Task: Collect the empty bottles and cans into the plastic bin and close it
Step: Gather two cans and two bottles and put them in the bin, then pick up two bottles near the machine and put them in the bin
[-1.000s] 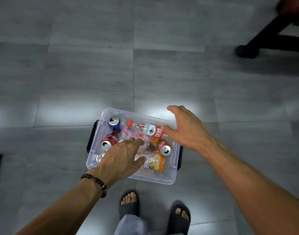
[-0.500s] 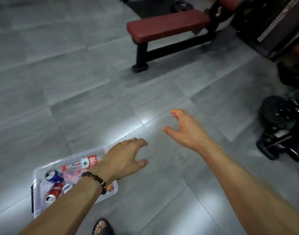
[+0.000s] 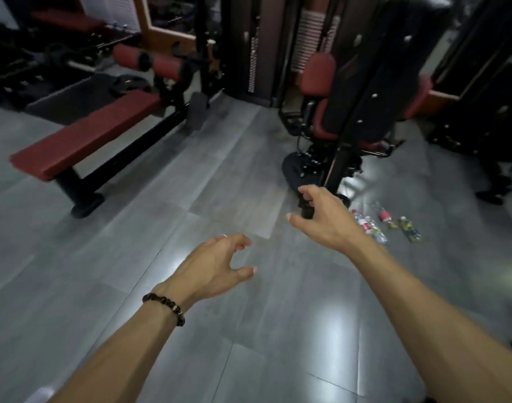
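Bottles [image 3: 370,226] beside machine base [image 3: 307,170]

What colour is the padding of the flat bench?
Dark red, on a black frame; the bench shows in the head view.

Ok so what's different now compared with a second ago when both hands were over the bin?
The view has swung up and away from the bin, which is now out of frame. Both hands came off it: the left hand and right hand now hang empty over the floor. More bottles have come into view beside the gym machine. Both hands stayed empty throughout.
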